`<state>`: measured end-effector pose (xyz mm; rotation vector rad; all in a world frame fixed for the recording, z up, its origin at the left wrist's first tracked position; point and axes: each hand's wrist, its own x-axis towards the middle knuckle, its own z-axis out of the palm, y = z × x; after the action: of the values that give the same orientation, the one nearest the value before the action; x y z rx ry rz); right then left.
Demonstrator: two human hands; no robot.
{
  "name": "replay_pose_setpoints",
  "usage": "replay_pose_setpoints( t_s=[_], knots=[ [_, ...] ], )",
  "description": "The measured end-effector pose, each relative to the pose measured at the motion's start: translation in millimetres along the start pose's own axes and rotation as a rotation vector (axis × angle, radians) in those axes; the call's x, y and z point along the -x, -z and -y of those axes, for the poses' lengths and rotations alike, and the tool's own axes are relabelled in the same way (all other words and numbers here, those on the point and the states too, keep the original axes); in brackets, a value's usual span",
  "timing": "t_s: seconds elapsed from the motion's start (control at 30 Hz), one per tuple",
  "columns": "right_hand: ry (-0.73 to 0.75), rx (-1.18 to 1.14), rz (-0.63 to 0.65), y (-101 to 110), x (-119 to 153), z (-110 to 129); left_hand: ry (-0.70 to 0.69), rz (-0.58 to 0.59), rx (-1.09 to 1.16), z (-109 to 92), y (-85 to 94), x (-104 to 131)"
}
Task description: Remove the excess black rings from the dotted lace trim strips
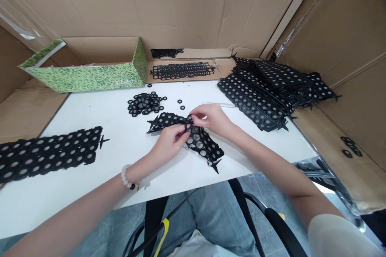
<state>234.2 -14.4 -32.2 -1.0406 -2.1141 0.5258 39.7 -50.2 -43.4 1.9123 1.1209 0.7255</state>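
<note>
Stretching along the near left of a white table (114, 128), a flat strip of joined black rings (51, 154) runs out of view, its rows filled. Behind it, at far left, stands an open-topped box (90, 78) printed in a green, grass-like pattern. To its right, a left hand (171, 140), its wrist ringed by a pale beaded bracelet (125, 174), closes thumb and fingers on a creased sheet of black rings (208, 142). Farther off, just beyond the sheet's left end, sits a pile of loose rings (144, 103). Past that, an openwork black lattice (182, 71) lies on cardboard at the far edge. The sheet itself is on the table's near side, between strip and heap, bunched at its middle, with one end angled near right. A right hand (212, 118) pinches the bunched part between thumb and fingertips. At far right, more ring sheets (259, 92) lie heaped; beyond the table's right edge, a few rings (351, 144) rest on cardboard.

The work appears partway along: loose rings are piled and the lattice looks stripped, while strip, heap and much of the held sheet seem left. No brand, label or writing is legible.
</note>
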Motion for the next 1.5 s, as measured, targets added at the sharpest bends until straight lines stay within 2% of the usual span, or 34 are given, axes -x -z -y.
replay_pose_setpoints(
  t_s=[0.13,0.23,0.33,0.4,0.43,0.53,0.63,0.73,0.83,1.07,1.3,1.4,1.5],
  knots=[
    [-0.287,-0.372,-0.066,1,-5,-6,0.138,0.029,0.234,-5,6.8,-4],
    [-0.409,-0.583,-0.102,4,-9,-15,0.239,0.104,0.390,-2,13.1,-8],
    [-0.442,-0.599,-0.294,14,-13,-35,0.294,0.166,0.465,5,14.0,-10],
    [-0.432,-0.486,-0.422,19,-15,-49,0.321,0.147,0.467,9,11.8,-10],
    [-0.427,-0.415,-0.427,20,-15,-54,0.333,0.124,0.454,9,10.6,-9],
    [-0.350,-0.181,-0.308,15,-12,-55,0.342,0.054,0.434,5,9.0,-8],
    [-0.146,-0.024,-0.131,7,-6,-40,0.344,0.027,0.493,-2,10.0,-7],
    [0.098,-0.042,0.051,3,-2,-22,0.350,0.008,0.534,-5,10.1,-7],
    [0.217,-0.040,0.110,0,-1,-14,0.334,-0.007,0.501,-4,8.4,-7],
    [0.209,-0.047,0.106,-3,1,-15,0.252,-0.037,0.227,4,5.1,-5],
    [0.010,-0.184,0.168,-1,-1,-12,-0.017,-0.038,-0.083,8,4.0,-4],
    [-0.079,-0.194,0.089,-3,-3,-13,-0.041,-0.055,-0.144,8,2.7,-3],
    [-0.219,-0.273,-0.016,-8,-5,-17,0.014,-0.086,-0.163,9,2.1,-4]
  ],
)
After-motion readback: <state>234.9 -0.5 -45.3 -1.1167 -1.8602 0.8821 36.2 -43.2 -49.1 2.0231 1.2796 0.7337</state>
